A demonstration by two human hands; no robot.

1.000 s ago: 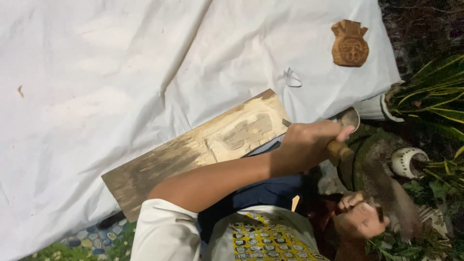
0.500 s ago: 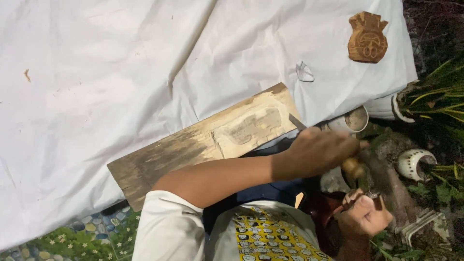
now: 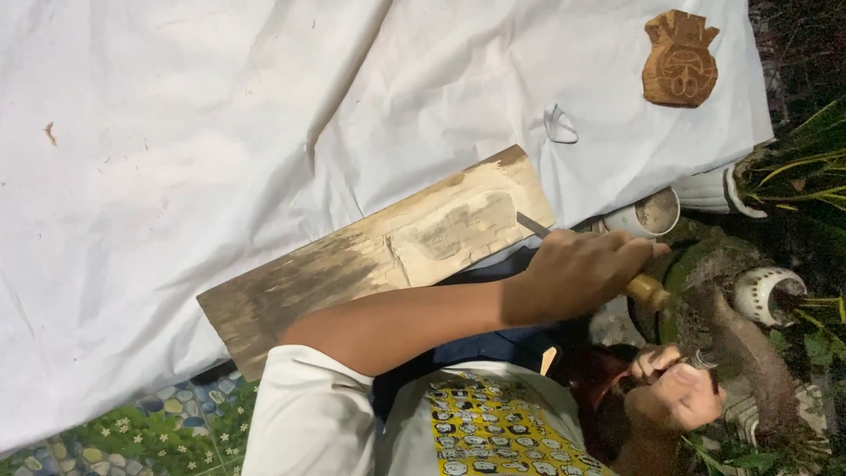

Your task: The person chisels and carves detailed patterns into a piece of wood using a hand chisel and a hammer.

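Gripping a chisel [image 3: 564, 240] against the carved plank [image 3: 379, 251], left hand [image 3: 577, 271]; right hand [image 3: 679, 388] fisted below, apart.

Chisel [image 3: 535, 226]: only a short length of blade shows at centre right; the shaft is buried in the closed left hand [image 3: 577, 269], with a yellowish butt end emerging at the far side. Plank [image 3: 370, 256]: lower edge covered by the forearm and dark cloth, so its full width cannot be told. Right hand [image 3: 674, 392]: lower right, partly in shadow, fingers curled on a dark club-like object [image 3: 749, 348] (kind unclear). White sheet [image 3: 176, 132]: cut off by the top and left edges. Carved wooden piece [image 3: 679, 60]: upper right, relief too small to read.
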